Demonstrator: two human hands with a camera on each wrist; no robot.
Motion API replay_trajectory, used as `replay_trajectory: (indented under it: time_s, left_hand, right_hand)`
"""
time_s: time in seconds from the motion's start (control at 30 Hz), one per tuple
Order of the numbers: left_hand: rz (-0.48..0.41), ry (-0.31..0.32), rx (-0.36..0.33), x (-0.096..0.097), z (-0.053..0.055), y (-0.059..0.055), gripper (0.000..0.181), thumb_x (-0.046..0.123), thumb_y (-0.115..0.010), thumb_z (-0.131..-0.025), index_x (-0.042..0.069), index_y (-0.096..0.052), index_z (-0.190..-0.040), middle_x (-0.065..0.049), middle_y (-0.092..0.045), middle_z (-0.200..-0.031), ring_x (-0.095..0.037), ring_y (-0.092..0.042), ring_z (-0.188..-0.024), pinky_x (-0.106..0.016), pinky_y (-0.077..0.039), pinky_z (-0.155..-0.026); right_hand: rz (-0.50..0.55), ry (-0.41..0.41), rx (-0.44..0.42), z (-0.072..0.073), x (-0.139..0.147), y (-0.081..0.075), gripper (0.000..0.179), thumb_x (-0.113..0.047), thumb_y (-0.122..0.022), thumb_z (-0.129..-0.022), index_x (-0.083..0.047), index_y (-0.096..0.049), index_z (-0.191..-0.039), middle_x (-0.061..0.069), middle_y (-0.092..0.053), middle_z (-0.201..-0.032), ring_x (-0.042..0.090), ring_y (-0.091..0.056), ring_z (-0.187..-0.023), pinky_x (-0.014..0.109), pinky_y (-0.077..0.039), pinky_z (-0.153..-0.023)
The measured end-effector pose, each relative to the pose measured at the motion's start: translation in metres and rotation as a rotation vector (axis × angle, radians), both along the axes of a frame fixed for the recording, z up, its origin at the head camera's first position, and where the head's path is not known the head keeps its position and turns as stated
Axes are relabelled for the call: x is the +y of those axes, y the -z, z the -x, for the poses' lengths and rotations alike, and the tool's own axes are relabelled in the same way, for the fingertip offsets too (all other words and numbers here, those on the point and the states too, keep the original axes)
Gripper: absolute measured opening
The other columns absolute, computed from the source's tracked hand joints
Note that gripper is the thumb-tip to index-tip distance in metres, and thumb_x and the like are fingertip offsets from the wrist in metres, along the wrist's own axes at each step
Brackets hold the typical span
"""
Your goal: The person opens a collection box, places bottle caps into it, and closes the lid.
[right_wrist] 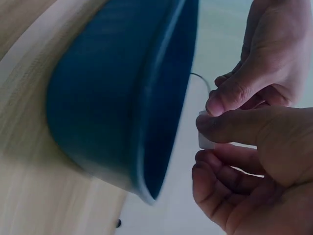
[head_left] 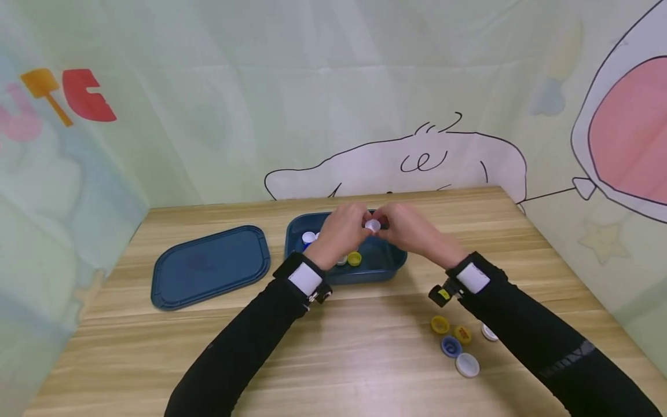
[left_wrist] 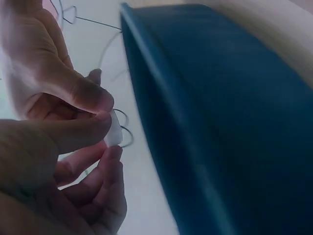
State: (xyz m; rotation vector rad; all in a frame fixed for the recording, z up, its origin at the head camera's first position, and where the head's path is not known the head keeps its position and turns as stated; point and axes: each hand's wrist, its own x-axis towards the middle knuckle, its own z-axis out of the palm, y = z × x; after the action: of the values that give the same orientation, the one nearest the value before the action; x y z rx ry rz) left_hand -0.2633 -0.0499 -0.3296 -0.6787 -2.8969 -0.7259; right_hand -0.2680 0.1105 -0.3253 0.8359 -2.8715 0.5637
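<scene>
Both hands meet over a dark blue plastic bin (head_left: 365,277), pinching one small white bottle cap (head_left: 372,225) between thumbs and fingers. The left hand (head_left: 337,234) comes in from the left side of the cap, the right hand (head_left: 414,233) from the right. In the left wrist view the cap (left_wrist: 114,130) shows as a pale edge beside the thumb tips. From the right wrist, the cap (right_wrist: 205,131) appears above the bin's rim. Inside the bin lie a yellow cap (head_left: 354,258) and white caps (head_left: 308,237), partly hidden by the left hand.
A matching blue lid (head_left: 211,266) lies flat on the wooden table left of the bin. Near the right forearm are yellow caps (head_left: 440,325), a blue cap (head_left: 451,347) and a white cap (head_left: 467,365). Another white cap (head_left: 488,332) is partly behind the sleeve. A printed cloth hangs behind.
</scene>
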Motion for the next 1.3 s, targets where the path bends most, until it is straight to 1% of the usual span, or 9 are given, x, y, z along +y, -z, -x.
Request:
replay_trajectory:
  time_s: [0.13,0.2,0.27,0.37,0.6,0.83,1.07,1.2,1.3]
  left_hand:
    - [0.049,0.000,-0.046,-0.005,0.010,0.012,0.019,0.018,-0.066,-0.089,0.009,-0.070,-0.106,-0.001,-0.064,-0.089,-0.013,-0.056,-0.067,-0.025,-0.044,-0.058]
    - [0.083,-0.002,-0.056,-0.005,0.014,0.018,0.018,0.018,-0.065,-0.090,0.010,-0.071,-0.105,-0.001,-0.065,-0.089,-0.013,-0.056,-0.067,-0.025,-0.043,-0.058]
    - [0.105,-0.005,-0.066,-0.003,0.017,0.024,0.016,0.018,-0.063,-0.091,0.010,-0.071,-0.103,-0.001,-0.064,-0.083,-0.013,-0.055,-0.064,-0.025,-0.042,-0.056]
    - [0.130,-0.016,-0.057,0.001,0.021,0.033,0.014,0.018,-0.061,-0.091,0.011,-0.072,-0.096,-0.001,-0.061,-0.075,-0.014,-0.055,-0.061,-0.027,-0.041,-0.054]
    - [0.165,-0.023,-0.019,0.004,0.024,0.046,0.013,0.020,-0.062,-0.090,0.012,-0.073,-0.088,0.000,-0.061,-0.071,-0.015,-0.056,-0.064,-0.028,-0.042,-0.056]
    - [0.162,-0.033,0.012,0.003,0.023,0.054,0.014,0.017,-0.062,-0.089,0.012,-0.072,-0.081,-0.001,-0.055,-0.063,-0.016,-0.055,-0.061,-0.027,-0.039,-0.050]
    - [0.170,-0.064,0.023,0.002,0.022,0.055,0.017,0.018,-0.061,-0.090,0.012,-0.069,-0.077,-0.002,-0.053,-0.062,-0.017,-0.055,-0.061,-0.028,-0.040,-0.048]
    - [0.182,-0.071,0.016,0.002,0.021,0.054,0.014,0.017,-0.060,-0.090,0.013,-0.071,-0.082,-0.001,-0.054,-0.063,-0.016,-0.054,-0.061,-0.027,-0.039,-0.047]
    - [0.188,-0.074,0.012,0.001,0.020,0.053,0.015,0.017,-0.060,-0.090,0.014,-0.071,-0.081,0.000,-0.052,-0.061,-0.016,-0.054,-0.060,-0.026,-0.038,-0.047]
  right_hand:
    - [-0.040,-0.003,-0.005,0.009,-0.009,0.013,0.017,-0.012,-0.072,-0.082,0.001,-0.071,-0.093,0.007,-0.067,-0.078,0.017,-0.055,-0.065,0.031,-0.047,-0.061]
    - [-0.047,0.008,-0.034,0.012,-0.013,0.019,0.012,-0.010,-0.070,-0.083,0.001,-0.070,-0.089,0.006,-0.064,-0.074,0.017,-0.053,-0.062,0.029,-0.044,-0.057]
    - [-0.057,0.024,-0.065,0.013,-0.016,0.025,0.008,-0.007,-0.068,-0.083,0.000,-0.069,-0.085,0.005,-0.060,-0.070,0.016,-0.050,-0.059,0.027,-0.040,-0.055]
    - [-0.062,0.047,-0.101,0.016,-0.018,0.032,0.005,-0.004,-0.066,-0.083,0.000,-0.068,-0.082,0.004,-0.058,-0.069,0.016,-0.050,-0.060,0.027,-0.041,-0.055]
    - [-0.104,0.091,-0.172,0.023,-0.023,0.046,0.018,-0.007,-0.061,-0.087,-0.006,-0.059,-0.069,0.002,-0.051,-0.063,0.016,-0.051,-0.056,0.027,-0.040,-0.051]
    - [-0.093,0.102,-0.216,0.018,-0.026,0.047,0.022,-0.009,-0.058,-0.091,-0.005,-0.058,-0.069,0.001,-0.044,-0.059,0.016,-0.050,-0.052,0.025,-0.037,-0.046]
    - [-0.122,0.101,-0.172,0.019,-0.029,0.048,0.024,-0.008,-0.060,-0.089,-0.006,-0.055,-0.066,0.001,-0.043,-0.059,0.017,-0.049,-0.052,0.026,-0.036,-0.046]
    - [-0.137,0.113,-0.188,0.018,-0.029,0.048,0.017,-0.005,-0.061,-0.087,-0.005,-0.059,-0.070,0.002,-0.046,-0.060,0.017,-0.051,-0.053,0.025,-0.038,-0.047]
    - [-0.144,0.111,-0.206,0.017,-0.029,0.048,0.011,-0.003,-0.062,-0.087,-0.003,-0.061,-0.075,0.003,-0.047,-0.061,0.017,-0.051,-0.053,0.024,-0.038,-0.046]
